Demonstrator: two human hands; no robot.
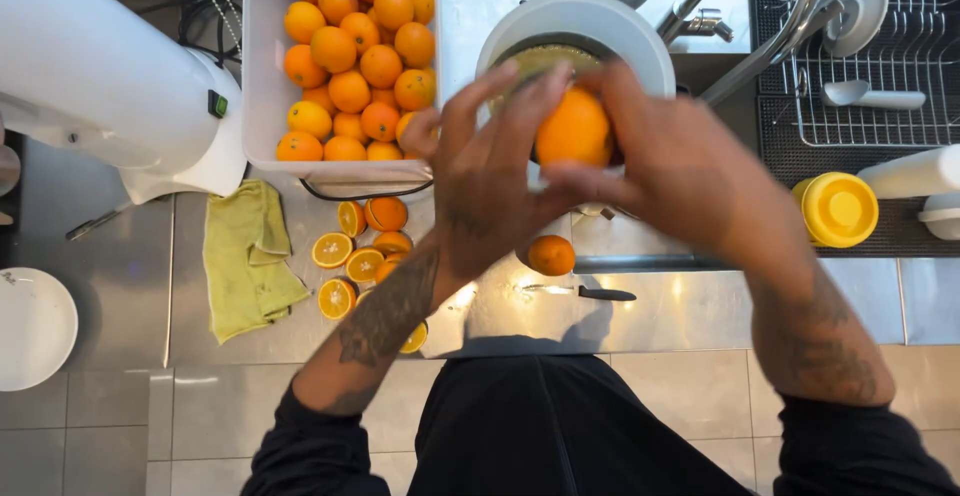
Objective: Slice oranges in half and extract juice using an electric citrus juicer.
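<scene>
Both my hands grip one orange point(574, 128) held over the round white juicer bowl point(640, 41) at the back of the steel counter. My left hand point(490, 171) wraps the fruit from the left with fingers spread. My right hand point(680, 161) covers it from the right. Below my hands a whole orange point(551, 254) and a black-handled knife point(585, 293) lie on the counter. Several cut orange halves point(350, 256) lie to the left of them.
A white crate point(262, 76) full of oranges stands at the back left, beside a white machine point(110, 76). A green cloth point(248, 256) lies on the counter. A yellow lid point(838, 208), a dish rack point(880, 56), a tap point(770, 41) and a white plate point(30, 326) are around.
</scene>
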